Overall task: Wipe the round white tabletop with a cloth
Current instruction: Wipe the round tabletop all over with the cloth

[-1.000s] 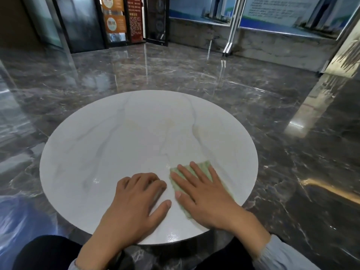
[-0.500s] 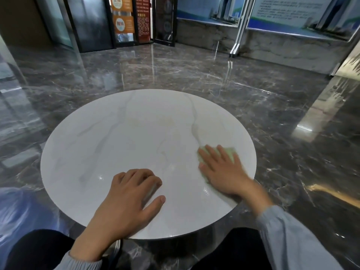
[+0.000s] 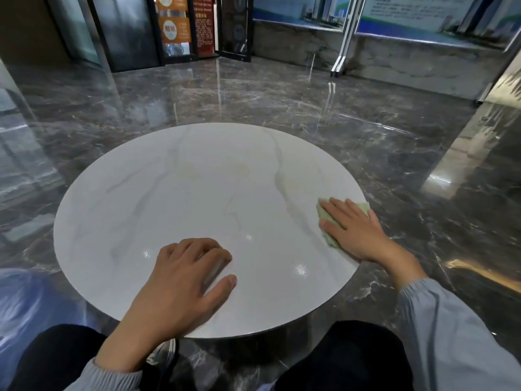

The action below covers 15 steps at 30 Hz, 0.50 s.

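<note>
The big shiny dark marble floor (image 3: pixel 282 88) lies all around, and in the middle stands the round white bench with faint grey veins (image 3: pixel 197 198), which the person is wiping. The biggest thing that could go wrong is the cloth going over the side and dropping to that floor. The small pale green cloth (image 3: pixel 327 221) is right at the right edge of the bench, and one corner already seems to poke past the rim. One more push that way would probably send it off. A second worry is that the far part of the bench and the left part may get missed, because the wiping is all near the person and on the right. The bench looks smooth and a bit wet, with small bright spots on it, so a leaning hand could slip too. The left hand (image 3: pixel 183 280) rests on the near part of the bench with its fingers curled a little, and it holds nothing. The right hand (image 3: pixel 352 230) is spread flat and open on top of the cloth, pressing it down without gripping it. Compared with a second ago, the cloth and the right hand have slid from close beside the left hand, near the front middle, far out to the right rim. The left hand has stayed almost where it was. The two hands were nearly touching, and now they are well apart.
</note>
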{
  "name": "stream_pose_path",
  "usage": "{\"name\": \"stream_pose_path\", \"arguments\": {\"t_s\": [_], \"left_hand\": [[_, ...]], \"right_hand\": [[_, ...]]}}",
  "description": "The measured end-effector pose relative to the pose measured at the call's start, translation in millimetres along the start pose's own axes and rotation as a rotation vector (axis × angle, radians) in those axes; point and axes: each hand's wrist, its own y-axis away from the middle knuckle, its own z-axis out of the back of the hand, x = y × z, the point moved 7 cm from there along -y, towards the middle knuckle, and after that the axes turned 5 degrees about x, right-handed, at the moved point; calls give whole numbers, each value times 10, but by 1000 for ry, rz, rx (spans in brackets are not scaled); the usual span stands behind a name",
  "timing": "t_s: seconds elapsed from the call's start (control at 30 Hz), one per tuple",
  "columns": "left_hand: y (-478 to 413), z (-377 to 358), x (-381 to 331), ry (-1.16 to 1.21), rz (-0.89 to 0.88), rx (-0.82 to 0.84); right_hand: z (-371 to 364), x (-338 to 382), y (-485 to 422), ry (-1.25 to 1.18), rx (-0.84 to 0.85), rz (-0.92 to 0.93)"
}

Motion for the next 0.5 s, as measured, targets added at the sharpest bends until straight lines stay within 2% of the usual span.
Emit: {"name": "stream_pose_path", "arguments": {"t_s": [0.17, 0.4, 0.5], "left_hand": [[2, -11, 12, -2, -1, 7], [-11, -22, 14, -21, -7, 6], [-8, -26, 21, -28, -8, 13]], "right_hand": [[-147, 240, 237, 26, 7, -1], [-498, 1091, 1200, 83, -24, 301], [-468, 1041, 1185, 39, -26, 312]]}}
